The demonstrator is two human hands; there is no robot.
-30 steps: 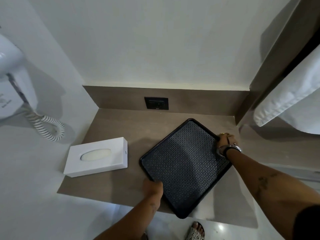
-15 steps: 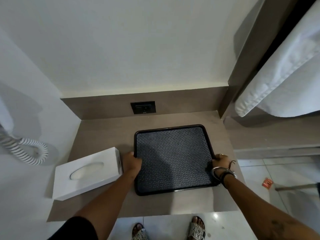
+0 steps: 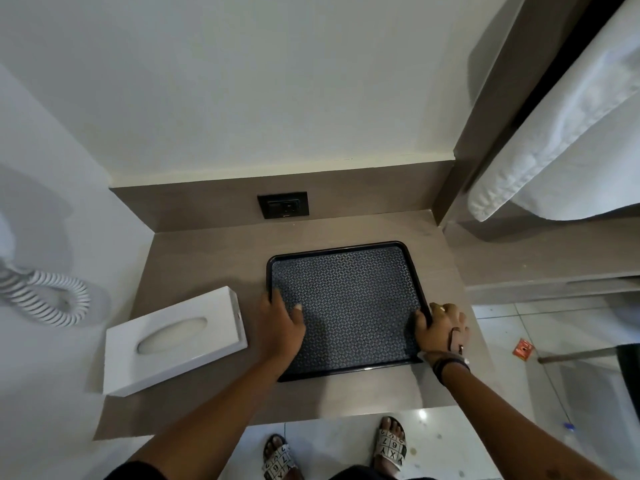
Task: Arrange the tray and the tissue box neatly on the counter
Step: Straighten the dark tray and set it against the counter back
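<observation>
While askew, tissue box (image 3: pixel 175 341) beside tray (image 3: pixel 349 303)

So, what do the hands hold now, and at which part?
Both hold the tray: left hand on its left rim, right hand on its right rim.

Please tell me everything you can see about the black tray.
The tray is black, rectangular with rounded corners, a low raised rim and a patterned floor. It looks like plastic. It lies flat and empty on the brown counter, roughly square to the back wall. The left hand grips its left edge, the right hand its right edge.
</observation>
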